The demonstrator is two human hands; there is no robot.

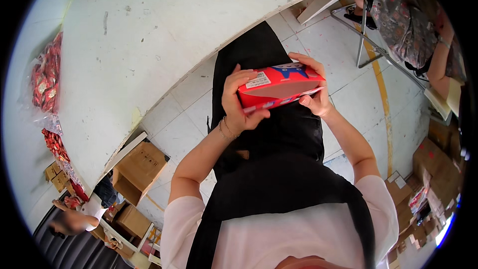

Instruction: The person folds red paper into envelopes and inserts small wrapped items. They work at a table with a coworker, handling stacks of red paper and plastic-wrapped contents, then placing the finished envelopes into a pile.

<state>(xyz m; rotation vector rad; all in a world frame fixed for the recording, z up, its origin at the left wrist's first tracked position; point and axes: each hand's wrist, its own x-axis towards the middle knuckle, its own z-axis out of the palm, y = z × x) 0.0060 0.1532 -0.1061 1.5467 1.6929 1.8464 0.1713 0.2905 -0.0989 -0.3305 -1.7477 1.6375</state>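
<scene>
"Gripping a red paperboard carton (pixel 279 97) by its two ends, a worker in a black apron (pixel 279 194) holds it in front of the body, just off the near edge of a white table (pixel 149 20)."

"Any brand or wording that can be read?"

"A white rectangular label (pixel 257 80) near the carton's left end carries lines of dark print, too small to make out from this view."

"And the packaging itself?"

"Oblong and bright red, slanted so that its right end lies farther off. A blue cartoon figure (pixel 290 72) decorates the far side toward the right; a muted brownish-red panel (pixel 284 91) spans the middle, and small blue and white patches mark the near edge."

"How are the hands placed?"

"Both closed on the carton: the left hand (pixel 239 94) clasps the left end, thumb along the near edge, while the right hand (pixel 316 84) wraps the right end, fingers over the far corner, thumb at the near side."

"What surrounds the scene?"

"A clear plastic bag of red-wrapped packets (pixel 46 77) at the table's left edge, an open cardboard box (pixel 142 169) near left, and a co-worker in patterned clothing (pixel 406 25) far right."
</scene>
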